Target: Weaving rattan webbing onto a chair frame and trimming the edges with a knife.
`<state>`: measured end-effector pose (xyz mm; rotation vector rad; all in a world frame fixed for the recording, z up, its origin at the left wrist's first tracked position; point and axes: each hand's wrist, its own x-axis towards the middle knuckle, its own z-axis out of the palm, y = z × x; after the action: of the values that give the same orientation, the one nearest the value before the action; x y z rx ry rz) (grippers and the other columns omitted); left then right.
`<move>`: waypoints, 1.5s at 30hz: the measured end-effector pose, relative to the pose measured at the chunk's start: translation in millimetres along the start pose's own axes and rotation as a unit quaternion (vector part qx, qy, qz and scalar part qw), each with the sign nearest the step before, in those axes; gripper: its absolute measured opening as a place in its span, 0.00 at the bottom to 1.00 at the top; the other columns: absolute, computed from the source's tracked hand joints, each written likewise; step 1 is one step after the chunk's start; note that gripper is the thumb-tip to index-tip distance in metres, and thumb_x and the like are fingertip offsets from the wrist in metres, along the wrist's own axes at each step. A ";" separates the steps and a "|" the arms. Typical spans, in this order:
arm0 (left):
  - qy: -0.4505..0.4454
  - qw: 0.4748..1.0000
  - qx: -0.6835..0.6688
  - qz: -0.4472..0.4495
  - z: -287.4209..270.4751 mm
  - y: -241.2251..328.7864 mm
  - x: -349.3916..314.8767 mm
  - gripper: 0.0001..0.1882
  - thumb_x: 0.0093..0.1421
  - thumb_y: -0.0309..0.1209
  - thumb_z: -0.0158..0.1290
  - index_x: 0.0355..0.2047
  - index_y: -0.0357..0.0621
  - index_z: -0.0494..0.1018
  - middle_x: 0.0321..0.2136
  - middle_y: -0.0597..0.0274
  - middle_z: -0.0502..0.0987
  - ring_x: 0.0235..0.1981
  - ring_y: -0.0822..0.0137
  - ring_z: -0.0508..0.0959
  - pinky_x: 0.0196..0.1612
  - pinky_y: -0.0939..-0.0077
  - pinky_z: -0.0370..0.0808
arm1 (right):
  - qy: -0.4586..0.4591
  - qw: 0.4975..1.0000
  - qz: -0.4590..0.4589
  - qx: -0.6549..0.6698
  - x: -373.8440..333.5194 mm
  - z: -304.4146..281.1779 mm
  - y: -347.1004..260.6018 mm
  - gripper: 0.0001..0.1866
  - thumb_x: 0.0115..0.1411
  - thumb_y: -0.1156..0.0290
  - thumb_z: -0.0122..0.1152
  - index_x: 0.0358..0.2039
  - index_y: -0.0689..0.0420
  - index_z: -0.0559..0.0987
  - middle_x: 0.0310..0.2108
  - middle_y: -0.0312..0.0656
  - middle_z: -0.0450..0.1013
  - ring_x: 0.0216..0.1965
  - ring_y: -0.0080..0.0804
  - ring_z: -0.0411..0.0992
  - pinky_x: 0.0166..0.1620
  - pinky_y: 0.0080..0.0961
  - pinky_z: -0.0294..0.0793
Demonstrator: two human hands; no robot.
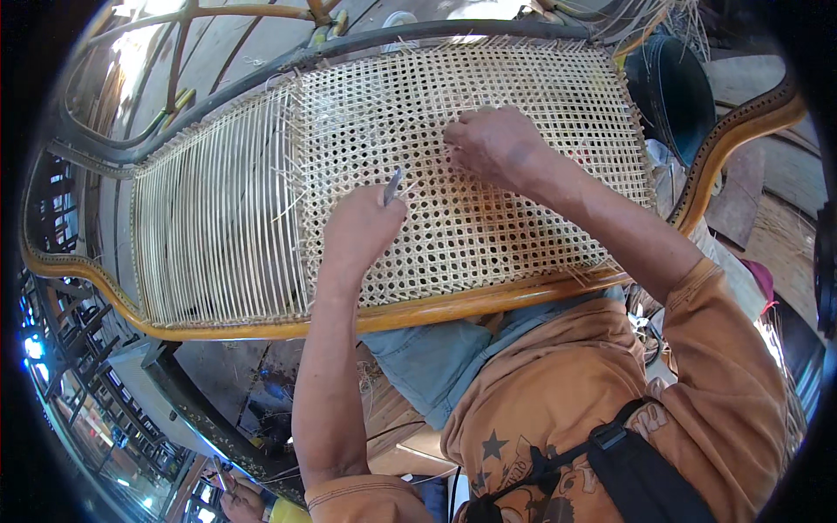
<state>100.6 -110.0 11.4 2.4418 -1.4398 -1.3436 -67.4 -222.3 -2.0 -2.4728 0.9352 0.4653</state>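
Note:
Across my lap lies a curved wooden furniture frame (436, 307) strung with pale cane webbing (540, 87). The middle and right of the webbing form an open lattice of small holes; on the left run only parallel cane strands (209, 218). My left hand (362, 225) is closed round a small knife (393, 186), its grey blade pointing up and away over the lattice. Farther right, my right hand (495, 146) rests on the lattice with its fingers curled down against the weave. Whatever its fingertips pinch is hidden. Loose cane ends stick out along the edges.
Behind the frame's right end stands a dark bucket (670, 96). Bent rattan poles (253, 12) cross the far left, over a plank floor. Another person's hand (240, 501) shows at the bottom left, near a dark beam (209, 436). Loose fibres hang at the far right.

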 end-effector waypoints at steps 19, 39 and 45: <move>0.088 0.996 0.020 -0.019 19.0 1.1 1.3 0.21 0.56 0.45 0.47 0.18 0.39 0.71 0.16 0.50 0.73 0.21 0.48 0.73 0.30 0.57 0.68 | -0.091 0.966 -0.067 0.232 -20.6 -24.2 64.3 0.12 0.59 0.70 0.53 0.19 0.57 0.75 0.15 0.37 0.67 0.18 0.25 0.65 0.26 0.29 0.68; 0.049 0.991 0.115 -0.041 -34.4 22.5 -36.7 0.19 0.58 0.43 0.47 0.25 0.38 0.73 0.24 0.47 0.76 0.30 0.49 0.77 0.36 0.58 0.71 | 0.002 0.945 -0.091 0.315 3.5 15.0 -15.8 0.10 0.61 0.63 0.54 0.33 0.56 0.77 0.28 0.43 0.75 0.28 0.37 0.72 0.35 0.35 0.72; 0.005 0.963 0.266 0.027 -18.8 12.2 12.9 0.16 0.57 0.38 0.47 0.29 0.38 0.76 0.26 0.48 0.78 0.34 0.51 0.79 0.38 0.62 0.75 | -0.015 0.962 -0.009 0.274 -0.9 17.7 -20.2 0.10 0.58 0.65 0.56 0.35 0.58 0.76 0.27 0.43 0.74 0.29 0.37 0.72 0.36 0.32 0.71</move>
<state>107.2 -133.6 19.5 2.6603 -2.0741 -1.0298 -56.8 -199.2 -10.5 -1.9630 0.8838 0.1982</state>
